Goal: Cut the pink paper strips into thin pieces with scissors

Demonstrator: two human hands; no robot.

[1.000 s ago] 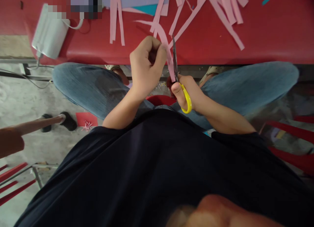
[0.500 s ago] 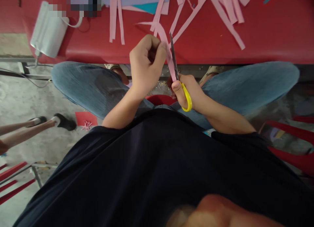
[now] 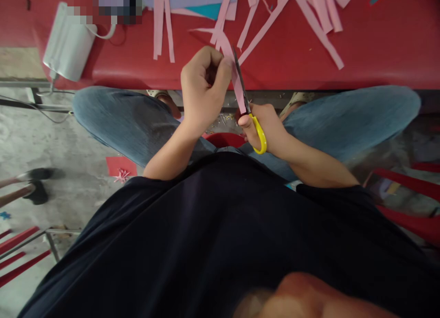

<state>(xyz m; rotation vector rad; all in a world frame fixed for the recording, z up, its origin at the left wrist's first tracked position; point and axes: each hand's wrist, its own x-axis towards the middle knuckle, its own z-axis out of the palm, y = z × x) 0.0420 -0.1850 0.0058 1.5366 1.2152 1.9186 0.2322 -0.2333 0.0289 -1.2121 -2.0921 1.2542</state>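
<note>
My left hand (image 3: 202, 86) pinches a pink paper strip (image 3: 236, 82) above my lap, at the red table (image 3: 378, 47) edge; my right hand (image 3: 263, 125) grips yellow-handled scissors (image 3: 248, 109) (blades alongside the strip). Risk, in my judgement: the limp strip could twist, skewing the cut; my thumb sits near the blades.

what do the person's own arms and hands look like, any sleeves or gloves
Both forearms are bare. The left hand and right hand wear no gloves, and no rings, watch or bracelets are visible. Short sleeves of a dark navy shirt end above the elbows.
</note>
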